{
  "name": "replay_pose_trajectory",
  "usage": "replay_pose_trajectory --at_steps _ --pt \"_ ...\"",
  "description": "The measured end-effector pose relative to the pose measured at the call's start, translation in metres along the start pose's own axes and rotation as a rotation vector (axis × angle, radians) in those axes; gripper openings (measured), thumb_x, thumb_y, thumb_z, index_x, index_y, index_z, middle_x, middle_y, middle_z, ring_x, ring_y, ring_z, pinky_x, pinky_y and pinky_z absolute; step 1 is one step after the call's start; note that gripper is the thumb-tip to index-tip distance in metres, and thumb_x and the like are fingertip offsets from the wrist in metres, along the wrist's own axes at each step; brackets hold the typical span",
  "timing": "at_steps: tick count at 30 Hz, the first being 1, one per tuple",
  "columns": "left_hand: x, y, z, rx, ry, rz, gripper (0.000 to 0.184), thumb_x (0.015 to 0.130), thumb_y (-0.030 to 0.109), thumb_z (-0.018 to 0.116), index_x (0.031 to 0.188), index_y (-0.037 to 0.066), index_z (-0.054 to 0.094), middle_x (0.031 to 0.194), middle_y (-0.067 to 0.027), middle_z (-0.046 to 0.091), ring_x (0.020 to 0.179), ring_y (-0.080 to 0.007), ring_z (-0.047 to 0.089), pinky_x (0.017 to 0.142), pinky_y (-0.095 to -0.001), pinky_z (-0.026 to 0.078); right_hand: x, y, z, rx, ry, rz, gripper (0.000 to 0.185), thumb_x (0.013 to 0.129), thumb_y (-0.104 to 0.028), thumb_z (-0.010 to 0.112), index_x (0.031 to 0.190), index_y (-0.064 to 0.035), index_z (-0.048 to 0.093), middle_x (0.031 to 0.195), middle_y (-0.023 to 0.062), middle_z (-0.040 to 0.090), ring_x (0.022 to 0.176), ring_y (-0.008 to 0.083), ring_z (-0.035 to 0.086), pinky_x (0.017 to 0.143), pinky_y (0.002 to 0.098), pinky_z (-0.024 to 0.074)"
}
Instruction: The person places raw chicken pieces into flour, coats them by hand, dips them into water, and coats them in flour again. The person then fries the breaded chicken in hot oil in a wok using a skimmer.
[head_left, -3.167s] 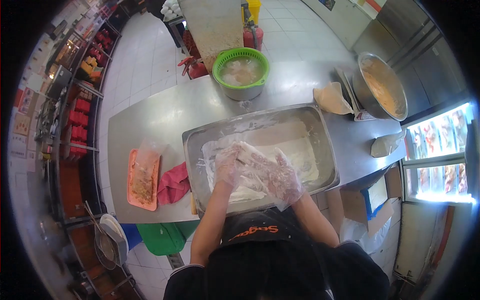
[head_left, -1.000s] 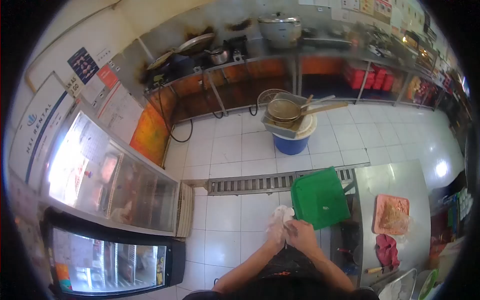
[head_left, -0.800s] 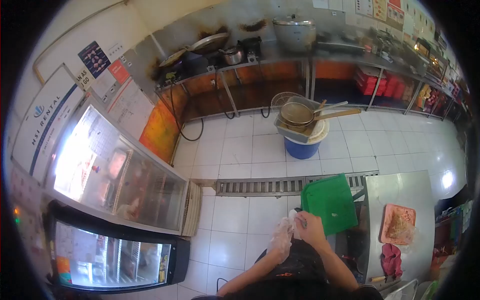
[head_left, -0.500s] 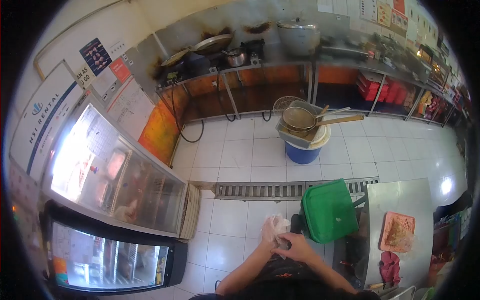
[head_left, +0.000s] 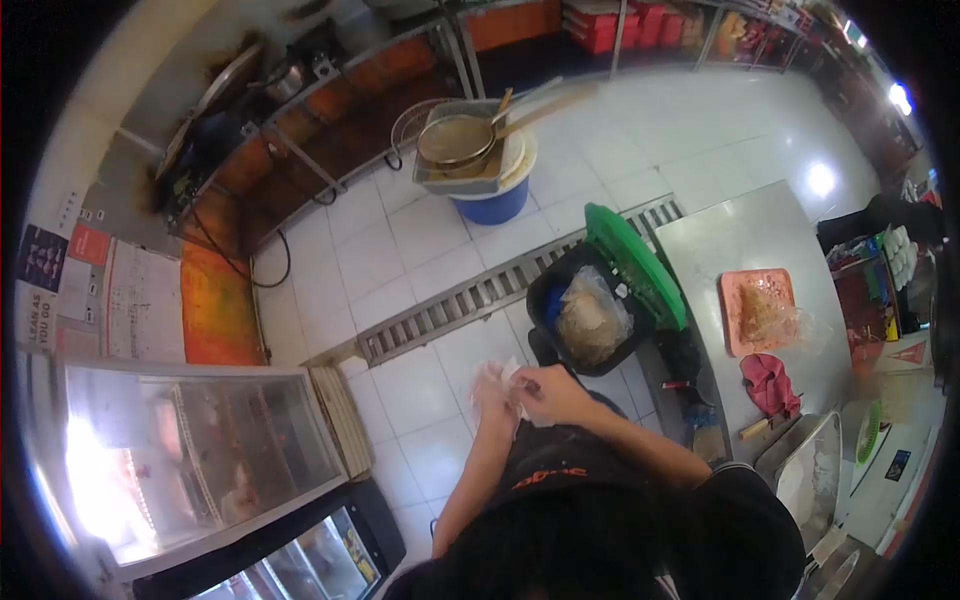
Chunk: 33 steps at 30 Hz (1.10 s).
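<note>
My left hand [head_left: 490, 392] is inside a thin, clear plastic glove [head_left: 512, 372] that looks loose and crumpled. How its fingers are set does not show clearly. My right hand [head_left: 548, 395] is closed on the plastic at the left wrist, with thumb and fingers pinching it. Both hands are in front of my dark apron [head_left: 545, 465]. Just ahead and to the right stands a black bin [head_left: 540, 310], its green lid [head_left: 640, 265] raised. A clear plastic bag with pale brownish contents [head_left: 592, 325] lies in the bin.
At right is a metal table [head_left: 705, 240] with an orange tray [head_left: 757, 310] and a red cloth [head_left: 770, 385]. A blue bucket [head_left: 493, 205] bearing strainers [head_left: 455, 140] stands beyond the floor drain [head_left: 450, 300]. A glass-door fridge [head_left: 250, 440] is at left.
The bin's green lid has swung up, showing the inside. My view has turned down and to the right. My right hand still grips the plastic at the left hand.
</note>
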<state>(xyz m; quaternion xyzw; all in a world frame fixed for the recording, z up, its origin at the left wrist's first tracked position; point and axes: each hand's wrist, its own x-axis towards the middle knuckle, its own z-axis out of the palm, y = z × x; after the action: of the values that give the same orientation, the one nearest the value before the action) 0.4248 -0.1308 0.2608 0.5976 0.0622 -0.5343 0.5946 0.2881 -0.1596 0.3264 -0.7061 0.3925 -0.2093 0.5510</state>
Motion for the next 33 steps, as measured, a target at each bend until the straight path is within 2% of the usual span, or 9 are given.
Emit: replay_pose_trajectory --at_steps 10,15,17,19,22,26,29,31,33 --pt "0.101 -0.016 0.077 0.397 -0.060 -0.240 0.035 0.102 0.035 0.052 0.122 0.006 0.057 0.109 -0.0066 0.059 0.102 -0.0226 0.059 0.084 -0.0368 0.051 0.052 0.047 -0.056 0.128 0.155 0.160 0.029 0.087 -0.022 0.073 0.104 0.0014 0.070 0.082 0.0165 0.071 0.070 0.0238 0.069 0.066 0.0359 0.0533" --pt "0.145 -0.085 0.101 1.022 -0.389 0.103 0.022 0.097 0.019 0.053 0.104 0.000 0.062 0.095 -0.0101 0.065 0.087 -0.0236 0.063 0.073 -0.0383 0.051 0.078 0.137 -0.075 -0.049 0.413 0.256 0.020 0.085 -0.014 0.070 0.099 -0.0003 0.071 0.082 0.0209 0.069 0.074 0.0346 0.069 0.068 0.0397 0.0537" --pt "0.142 -0.094 0.123 0.902 -0.409 0.007 0.027 0.099 0.021 0.051 0.098 -0.004 0.063 0.090 -0.0150 0.065 0.081 -0.0249 0.061 0.070 -0.0399 0.048 0.083 0.178 -0.078 -0.107 0.487 0.413 0.019 0.084 -0.010 0.066 0.099 -0.0009 0.072 0.086 0.0241 0.068 0.080 0.0401 0.069 0.071 0.0414 0.0540" --pt "0.142 -0.091 0.131 1.100 -0.795 0.434 0.035 0.103 0.026 0.047 0.106 -0.005 0.064 0.093 -0.0182 0.066 0.075 -0.0232 0.059 0.067 -0.0391 0.047 0.085 0.209 -0.080 -0.104 0.538 0.442 0.017 0.085 -0.010 0.064 0.098 -0.0019 0.072 0.087 0.0236 0.069 0.082 0.0415 0.069 0.074 0.0425 0.0542" --pt "0.115 -0.033 0.144 1.110 -0.989 0.032 0.048 0.105 0.034 0.048 0.134 -0.004 0.053 0.120 -0.0213 0.065 0.098 -0.0199 0.065 0.082 -0.0332 0.050 0.080 0.261 -0.088 -0.278 0.679 0.676 0.021 0.086 -0.013 0.063 0.102 -0.0041 0.073 0.093 0.0211 0.071 0.088 0.0398 0.070 0.079 0.0440 0.0541" --pt "0.145 0.022 0.122 1.003 -0.927 -0.053 0.049 0.101 0.026 0.059 0.142 0.001 0.049 0.128 -0.0190 0.064 0.113 -0.0196 0.065 0.093 -0.0302 0.049 0.065 0.367 -0.083 -0.471 0.657 0.930 0.035 0.087 -0.019 0.061 0.121 -0.0097 0.069 0.121 0.0171 0.068 0.108 0.0362 0.066 0.092 0.0478 0.0500" --pt "0.196 0.060 0.075 0.936 -0.703 0.032 0.047 0.099 0.022 0.064 0.139 0.001 0.052 0.127 -0.0190 0.064 0.113 -0.0203 0.065 0.093 -0.0306 0.050 0.044 0.494 -0.035 -0.864 0.943 0.787 0.040 0.091 -0.023 0.057 0.129 -0.0118 0.062 0.136 0.0164 0.059 0.122 0.0363 0.057 0.102 0.0505 0.0430" --pt "0.216 0.106 0.054 0.893 -0.496 0.100 0.046 0.098 0.021 0.066 0.138 0.001 0.053 0.129 -0.0196 0.064 0.115 -0.0208 0.064 0.095 -0.0308 0.049 0.077 0.453 -0.046 -0.720 0.234 0.927 0.045 0.089 -0.025 0.058 0.129 -0.0039 0.061 0.134 0.0209 0.060 0.121 0.0421 0.056 0.106 0.0520 0.0409" --pt "0.213 0.169 0.053 1.029 -0.192 0.226 0.046 0.097 0.023 0.067 0.135 0.001 0.055 0.129 -0.0209 0.064 0.122 -0.0253 0.061 0.101 -0.0345 0.047 0.126 0.465 -0.011 -0.310 0.454 0.690 0.052 0.089 -0.032 0.059 0.128 0.0027 0.060 0.133 0.0208 0.061 0.119 0.0424 0.057 0.104 0.0491 0.0434"
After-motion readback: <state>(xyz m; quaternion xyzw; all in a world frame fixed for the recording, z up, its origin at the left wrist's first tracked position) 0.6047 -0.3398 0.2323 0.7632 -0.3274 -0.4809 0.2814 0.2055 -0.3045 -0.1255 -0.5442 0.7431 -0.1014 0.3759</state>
